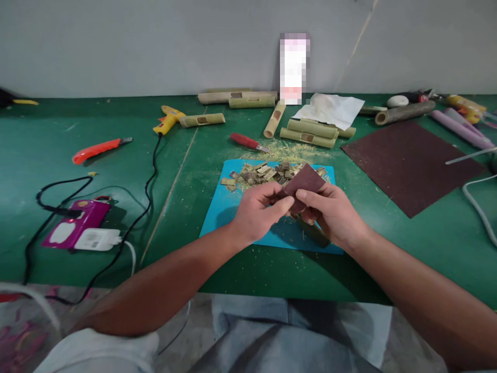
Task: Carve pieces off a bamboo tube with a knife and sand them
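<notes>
Between both hands is a small dark brown piece of sandpaper (306,181), raised over the blue sheet (217,217). My left hand (258,210) pinches its left edge with thumb and fingers. On its right side, my right hand (330,207) grips it, thumb on top. Whether a small chip lies under the sandpaper in the fingers, I cannot tell. Behind the hands, a heap of small bamboo chips (256,173) lies on the blue sheet, with pale sawdust (291,151) beyond it. A red-handled knife (248,141) rests beside the sawdust.
Cut bamboo tubes (310,138) lie along the back, near white paper (330,110) and an upright phone (295,70). A large sandpaper sheet (411,166) is at right. Leftward are a yellow glue gun (169,122), an orange cutter (99,150), a purple power strip (87,217) and cables.
</notes>
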`<state>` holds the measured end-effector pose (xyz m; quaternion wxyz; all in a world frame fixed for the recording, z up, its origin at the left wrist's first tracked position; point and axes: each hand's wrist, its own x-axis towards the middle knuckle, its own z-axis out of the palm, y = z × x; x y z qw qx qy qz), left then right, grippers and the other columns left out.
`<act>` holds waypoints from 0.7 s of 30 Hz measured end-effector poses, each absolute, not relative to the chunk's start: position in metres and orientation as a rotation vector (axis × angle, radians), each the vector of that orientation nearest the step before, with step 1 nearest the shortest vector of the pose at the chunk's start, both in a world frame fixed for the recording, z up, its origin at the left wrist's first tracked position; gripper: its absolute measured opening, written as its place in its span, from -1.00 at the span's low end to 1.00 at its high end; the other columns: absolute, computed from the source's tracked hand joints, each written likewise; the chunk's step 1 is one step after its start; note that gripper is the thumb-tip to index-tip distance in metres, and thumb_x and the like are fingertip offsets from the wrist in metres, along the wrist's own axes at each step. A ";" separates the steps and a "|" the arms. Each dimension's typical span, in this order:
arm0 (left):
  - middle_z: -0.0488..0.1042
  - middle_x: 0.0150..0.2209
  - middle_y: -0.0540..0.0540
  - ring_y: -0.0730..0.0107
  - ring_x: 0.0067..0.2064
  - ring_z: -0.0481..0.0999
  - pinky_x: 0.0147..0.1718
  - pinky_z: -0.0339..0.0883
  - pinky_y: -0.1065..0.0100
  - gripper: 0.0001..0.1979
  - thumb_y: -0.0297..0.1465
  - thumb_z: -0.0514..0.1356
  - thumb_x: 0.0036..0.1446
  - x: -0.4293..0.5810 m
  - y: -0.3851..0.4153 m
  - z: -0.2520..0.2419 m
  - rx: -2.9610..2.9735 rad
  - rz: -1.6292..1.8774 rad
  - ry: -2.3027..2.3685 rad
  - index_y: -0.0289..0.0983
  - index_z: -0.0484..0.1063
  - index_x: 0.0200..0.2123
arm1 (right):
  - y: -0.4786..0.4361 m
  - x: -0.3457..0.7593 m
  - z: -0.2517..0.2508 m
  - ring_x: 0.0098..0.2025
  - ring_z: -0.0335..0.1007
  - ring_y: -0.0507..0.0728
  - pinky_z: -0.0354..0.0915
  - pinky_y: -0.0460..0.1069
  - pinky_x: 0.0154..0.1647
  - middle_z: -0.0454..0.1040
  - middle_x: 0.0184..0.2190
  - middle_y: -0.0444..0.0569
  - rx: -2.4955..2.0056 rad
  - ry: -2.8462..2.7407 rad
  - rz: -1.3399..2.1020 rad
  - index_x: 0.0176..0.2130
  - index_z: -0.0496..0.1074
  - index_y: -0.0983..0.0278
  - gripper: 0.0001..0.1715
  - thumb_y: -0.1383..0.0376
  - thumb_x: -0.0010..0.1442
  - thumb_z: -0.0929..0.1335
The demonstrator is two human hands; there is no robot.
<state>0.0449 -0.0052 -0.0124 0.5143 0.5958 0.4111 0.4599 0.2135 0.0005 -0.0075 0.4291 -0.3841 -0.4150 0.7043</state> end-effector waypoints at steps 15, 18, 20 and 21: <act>0.32 -0.68 0.08 0.57 -0.60 0.26 -0.57 0.16 0.46 -0.62 -0.24 0.23 0.18 0.049 0.000 -0.012 1.441 1.008 1.021 -0.26 0.34 -0.64 | 0.000 0.213 -0.004 -0.66 0.06 -0.07 -0.06 -0.08 -0.66 0.25 -0.71 -0.22 -1.057 -1.149 1.488 -0.55 0.39 0.26 -0.68 0.17 0.10 0.46; 0.30 -0.68 0.08 0.58 -0.60 0.26 -0.58 0.15 0.46 -0.61 -0.25 0.22 0.19 0.052 0.000 -0.011 1.452 1.026 1.051 -0.26 0.32 -0.64 | 0.002 0.213 -0.006 -0.65 0.05 -0.07 -0.06 -0.08 -0.64 0.24 -0.70 -0.23 -1.084 -1.143 1.421 -0.55 0.37 0.26 -0.67 0.17 0.10 0.47; 0.29 -0.68 0.08 0.57 -0.60 0.26 -0.59 0.13 0.45 -0.60 -0.25 0.22 0.20 0.053 0.000 -0.010 1.475 1.042 1.088 -0.26 0.30 -0.64 | 0.003 0.212 -0.007 -0.65 0.04 -0.07 -0.05 -0.07 -0.63 0.23 -0.70 -0.24 -1.109 -1.151 1.354 -0.55 0.36 0.26 -0.68 0.18 0.09 0.47; 0.28 -0.68 0.07 0.56 -0.60 0.26 -0.59 0.13 0.45 -0.60 -0.25 0.22 0.20 0.054 0.000 -0.010 1.482 1.052 1.102 -0.26 0.30 -0.64 | 0.004 0.211 -0.007 -0.64 0.03 -0.07 -0.05 -0.07 -0.62 0.22 -0.70 -0.24 -1.114 -1.157 1.331 -0.55 0.36 0.26 -0.68 0.19 0.09 0.46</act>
